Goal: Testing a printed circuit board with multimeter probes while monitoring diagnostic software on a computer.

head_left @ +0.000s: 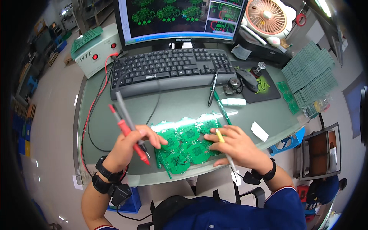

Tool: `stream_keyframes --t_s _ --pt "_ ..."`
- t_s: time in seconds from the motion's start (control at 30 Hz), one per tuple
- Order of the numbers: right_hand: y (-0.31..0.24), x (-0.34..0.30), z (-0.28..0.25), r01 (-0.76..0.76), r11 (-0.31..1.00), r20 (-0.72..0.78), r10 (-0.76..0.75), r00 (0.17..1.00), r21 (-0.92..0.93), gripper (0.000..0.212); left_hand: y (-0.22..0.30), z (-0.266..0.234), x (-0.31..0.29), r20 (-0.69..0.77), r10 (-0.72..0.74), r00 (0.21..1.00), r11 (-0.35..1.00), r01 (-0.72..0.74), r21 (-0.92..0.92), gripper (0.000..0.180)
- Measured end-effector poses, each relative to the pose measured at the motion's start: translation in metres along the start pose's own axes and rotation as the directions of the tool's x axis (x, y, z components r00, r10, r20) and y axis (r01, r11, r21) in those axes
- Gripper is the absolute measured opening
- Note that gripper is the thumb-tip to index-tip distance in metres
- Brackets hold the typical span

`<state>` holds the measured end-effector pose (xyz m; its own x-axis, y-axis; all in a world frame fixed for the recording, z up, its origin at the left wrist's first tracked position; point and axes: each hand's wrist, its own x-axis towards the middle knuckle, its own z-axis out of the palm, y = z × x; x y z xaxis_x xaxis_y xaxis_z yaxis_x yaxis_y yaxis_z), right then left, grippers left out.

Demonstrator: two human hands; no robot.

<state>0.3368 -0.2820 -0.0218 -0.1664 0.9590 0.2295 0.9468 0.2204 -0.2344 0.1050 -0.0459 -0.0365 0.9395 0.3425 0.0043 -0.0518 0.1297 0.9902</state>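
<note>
A panel of green circuit boards (188,148) lies on the desk near its front edge, joined in rounded sections. One section at the front bears dark crossed pen lines. My left hand (132,143) is closed around a red test probe (126,128) and a grey pen-like stick (128,115) with a dark tip. Its fingertips reach the panel's left side. My right hand (239,147) lies over the panel's right edge, fingertips on the boards. Between its fingers rests a slim white stick with a yellow end (220,135), pointing away from me.
Behind the panel stand a black keyboard (172,69) and a monitor (180,40). Pens (212,90), a white bottle-shaped item (234,102) and a mouse (246,79) lie to the right. Red and black leads run from a white box (100,57) at the left. Green board panels (312,73) sit at the right.
</note>
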Motion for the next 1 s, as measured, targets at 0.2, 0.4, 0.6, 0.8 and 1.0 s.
stream_keyframes --t_s 0.2,0.4,0.6,0.8,1.0 --pt "0.007 -0.009 0.001 -0.007 0.999 -0.018 0.008 1.0 0.033 0.043 0.008 -0.004 0.003 -0.237 0.119 0.964 0.983 -0.147 -0.106 0.039" --pt "0.005 -0.002 -0.004 0.007 0.961 -0.042 0.005 0.999 0.277 0.052 0.008 -0.007 -0.013 -0.324 0.13 0.937 0.951 -0.21 -0.226 0.036" --pt "0.004 -0.007 -0.004 0.01 0.999 -0.023 -0.009 1.0 0.048 0.046 0.012 0.003 -0.008 -0.283 0.123 0.951 0.962 -0.184 -0.203 0.037" --pt "0.003 -0.011 -0.006 -0.023 1.0 0.079 0.023 0.997 -0.002 0.037 0.015 0.008 -0.02 -0.245 0.042 0.969 0.977 -0.091 -0.19 0.038" --pt "0.004 -0.007 -0.007 -0.028 0.996 0.044 0.024 0.999 0.086 0.047 0.008 0.017 -0.042 -0.226 -0.115 0.967 0.971 0.062 -0.231 0.041"
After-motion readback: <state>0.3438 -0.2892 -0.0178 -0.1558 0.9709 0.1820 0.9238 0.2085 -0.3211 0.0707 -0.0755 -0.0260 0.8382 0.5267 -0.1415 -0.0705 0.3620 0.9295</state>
